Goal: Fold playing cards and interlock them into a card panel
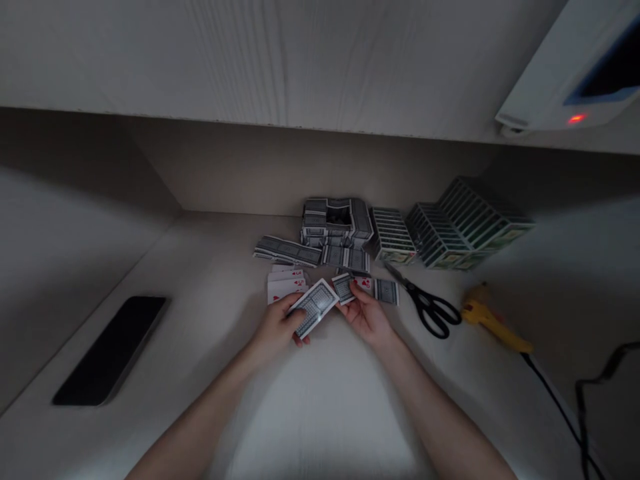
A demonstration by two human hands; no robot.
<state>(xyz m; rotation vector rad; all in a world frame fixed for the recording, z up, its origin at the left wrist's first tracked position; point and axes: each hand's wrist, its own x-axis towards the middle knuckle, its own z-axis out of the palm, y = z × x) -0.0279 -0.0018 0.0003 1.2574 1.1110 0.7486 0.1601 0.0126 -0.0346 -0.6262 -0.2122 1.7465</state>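
My left hand [274,328] grips a small stack of grey-backed playing cards [315,307], tilted above the white desktop [210,247]. My right hand [367,315] pinches a grey-backed card [343,288] between thumb and fingers, and a red-heart card face [364,285] shows beside it. Just left of the held cards lie face-up heart cards [285,285]. A grey-backed card [387,291] rests to the right of my right hand. Farther back sit a boxy card structure [336,223] and a loose row of joined cards [287,251].
Ribbed card assemblies [440,233] stand at the back right. Black-handled scissors [433,315] and a yellow glue gun [493,327] with a black cable [560,407] lie right. A black phone [110,350] lies left. A white overhead device [565,73] shows a red light.
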